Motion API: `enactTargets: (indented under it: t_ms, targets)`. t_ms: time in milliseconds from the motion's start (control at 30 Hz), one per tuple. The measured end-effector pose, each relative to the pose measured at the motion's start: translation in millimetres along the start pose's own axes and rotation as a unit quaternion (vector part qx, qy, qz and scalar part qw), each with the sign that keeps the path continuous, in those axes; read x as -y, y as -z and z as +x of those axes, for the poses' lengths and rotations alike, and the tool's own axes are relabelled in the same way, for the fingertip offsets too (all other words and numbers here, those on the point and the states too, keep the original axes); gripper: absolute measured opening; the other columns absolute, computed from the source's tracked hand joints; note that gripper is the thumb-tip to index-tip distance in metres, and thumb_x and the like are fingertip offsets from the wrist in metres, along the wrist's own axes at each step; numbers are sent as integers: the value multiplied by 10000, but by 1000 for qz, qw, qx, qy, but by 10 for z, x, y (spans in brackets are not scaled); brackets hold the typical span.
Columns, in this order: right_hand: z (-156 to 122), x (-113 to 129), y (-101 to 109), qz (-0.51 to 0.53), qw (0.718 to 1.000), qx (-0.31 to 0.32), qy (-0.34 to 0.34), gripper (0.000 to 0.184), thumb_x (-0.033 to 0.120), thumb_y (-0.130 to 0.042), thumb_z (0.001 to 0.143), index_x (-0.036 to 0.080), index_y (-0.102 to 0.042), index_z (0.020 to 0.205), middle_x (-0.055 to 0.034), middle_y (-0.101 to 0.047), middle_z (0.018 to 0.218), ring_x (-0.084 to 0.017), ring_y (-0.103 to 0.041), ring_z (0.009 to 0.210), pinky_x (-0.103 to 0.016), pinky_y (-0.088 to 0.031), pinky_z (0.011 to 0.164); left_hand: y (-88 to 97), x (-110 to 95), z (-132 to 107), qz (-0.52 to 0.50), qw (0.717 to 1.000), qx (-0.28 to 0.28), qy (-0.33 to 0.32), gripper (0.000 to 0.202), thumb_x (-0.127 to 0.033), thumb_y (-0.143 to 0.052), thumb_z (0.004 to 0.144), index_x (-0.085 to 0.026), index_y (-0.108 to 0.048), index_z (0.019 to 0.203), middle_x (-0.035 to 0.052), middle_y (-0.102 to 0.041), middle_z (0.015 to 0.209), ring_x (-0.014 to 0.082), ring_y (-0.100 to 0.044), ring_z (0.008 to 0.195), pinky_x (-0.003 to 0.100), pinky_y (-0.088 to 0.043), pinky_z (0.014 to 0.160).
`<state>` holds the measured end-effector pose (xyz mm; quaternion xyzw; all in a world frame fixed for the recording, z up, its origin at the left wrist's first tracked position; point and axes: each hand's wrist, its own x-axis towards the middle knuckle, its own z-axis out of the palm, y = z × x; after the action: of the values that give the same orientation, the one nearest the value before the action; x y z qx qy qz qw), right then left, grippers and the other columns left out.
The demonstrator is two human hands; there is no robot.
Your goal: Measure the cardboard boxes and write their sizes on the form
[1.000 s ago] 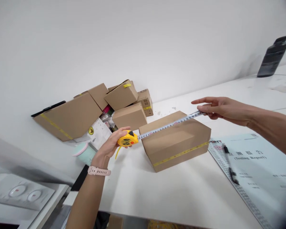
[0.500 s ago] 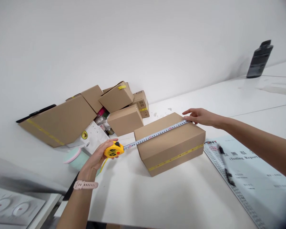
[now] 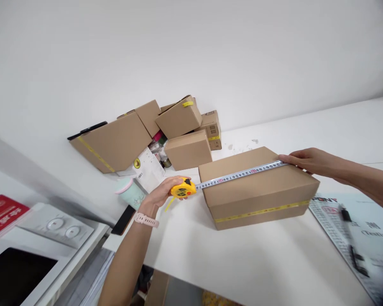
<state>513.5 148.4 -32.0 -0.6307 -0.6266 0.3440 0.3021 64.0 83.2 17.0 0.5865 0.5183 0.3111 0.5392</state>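
My left hand [image 3: 162, 192] is closed around the yellow case of a tape measure [image 3: 182, 188], just off the left end of a cardboard box [image 3: 239, 165]. From the case, the silver tape blade [image 3: 236, 176] runs out across the box's top. At the far right edge my right hand [image 3: 301, 160] has its thumb and fingers on the blade's end, covering it. Yellow tape [image 3: 261, 211] crosses the near side of the box, which rests on a white table [image 3: 191, 246].
Stacked cardboard boxes [image 3: 185, 151] stand against the wall at the back left, near a mint-green cup [image 3: 130, 193] and a white packet [image 3: 148, 170]. A pen [image 3: 352, 242] lies on a testing report [image 3: 370, 225] to the right. A white appliance [image 3: 28, 255] is at lower left.
The camera view has swung left and down. My left hand has brought the case closer to the box's left edge, so less blade shows. My right hand stays at the blade's end.
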Motion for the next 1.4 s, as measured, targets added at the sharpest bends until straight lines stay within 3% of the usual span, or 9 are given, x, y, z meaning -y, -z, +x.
enactTargets:
  t_ms: [100, 567, 667, 767, 867, 967, 1100, 1167, 1400]
  targets:
    - [18, 2, 5, -9, 998, 43, -52, 601, 774, -578, 853, 206, -759, 781, -137, -780, 911, -333, -673, 894, -418, -468, 748, -72, -27, 108, 5, 999, 45, 0, 474, -508, -719, 798, -132, -764, 1085, 138, -771, 1040, 249, -714, 808, 326, -557, 658]
    - [63, -17, -15, -47, 998, 4, -34, 556, 760, -617, 812, 218, -689, 713, -128, -753, 890, -326, -657, 841, -442, -452, 743, -203, -178, 221, -16, 992, 127, 8, 437, -454, -757, 754, -158, -684, 1068, 119, -739, 967, 236, -713, 735, 339, -535, 667]
    - [77, 54, 48, -88, 996, -9, -21, 559, 741, -625, 816, 218, -603, 620, -108, -688, 770, -274, -594, 748, -426, -422, 709, -224, -252, 119, -20, 993, 114, -6, 400, -401, -760, 773, -165, -674, 1083, 105, -732, 965, 222, -704, 757, 320, -525, 677]
    - [58, 248, 186, -24, 999, -18, 17, 520, 724, -640, 822, 216, -638, 714, -93, -663, 817, -242, -566, 788, -392, -439, 719, -313, -367, -174, -32, 994, 99, -28, 423, -388, -765, 785, -181, -671, 1142, 86, -714, 1002, 215, -695, 818, 313, -533, 725]
    - [19, 540, 251, 29, 997, -23, 67, 528, 747, -613, 835, 222, -672, 842, -83, -667, 923, -236, -570, 879, -371, -454, 768, -616, -330, -591, -92, 987, 130, -7, 555, -446, -783, 762, -198, -687, 1249, 98, -695, 1060, 235, -692, 860, 320, -554, 722]
    - [42, 810, 109, -7, 991, 33, 128, 551, 777, -578, 835, 230, -645, 813, -57, -643, 876, -224, -547, 834, -360, -426, 736, -1211, -46, -901, -216, 947, 218, 93, 681, -431, -853, 627, -197, -725, 1254, 97, -703, 899, 242, -692, 793, 359, -569, 754]
    - [281, 1013, -279, -63, 973, 121, 185, 579, 796, -579, 793, 229, -556, 682, -23, -533, 717, -192, -458, 690, -337, -362, 643, -2103, 322, -831, -322, 937, 115, 73, 685, -486, -954, 498, -312, -779, 1137, 139, -617, 1312, 276, -725, 830, 437, -562, 768]
    - [460, 1045, -445, -85, 970, 122, 192, 600, 803, -588, 767, 228, -496, 623, -18, -499, 669, -183, -426, 658, -336, -348, 635, -2381, 305, -657, -369, 926, 75, 28, 709, -606, -932, 483, -277, -782, 1092, 159, -630, 1261, 264, -708, 748, 458, -560, 717]
    - [853, 918, -703, -103, 972, 92, 190, 657, 864, -565, 698, 229, -467, 561, -25, -504, 626, -191, -442, 653, -345, -355, 639, -2533, 24, -340, -441, 897, -14, 5, 739, -670, -865, 529, -203, -737, 1086, 147, -652, 1088, 298, -709, 722, 484, -549, 697]
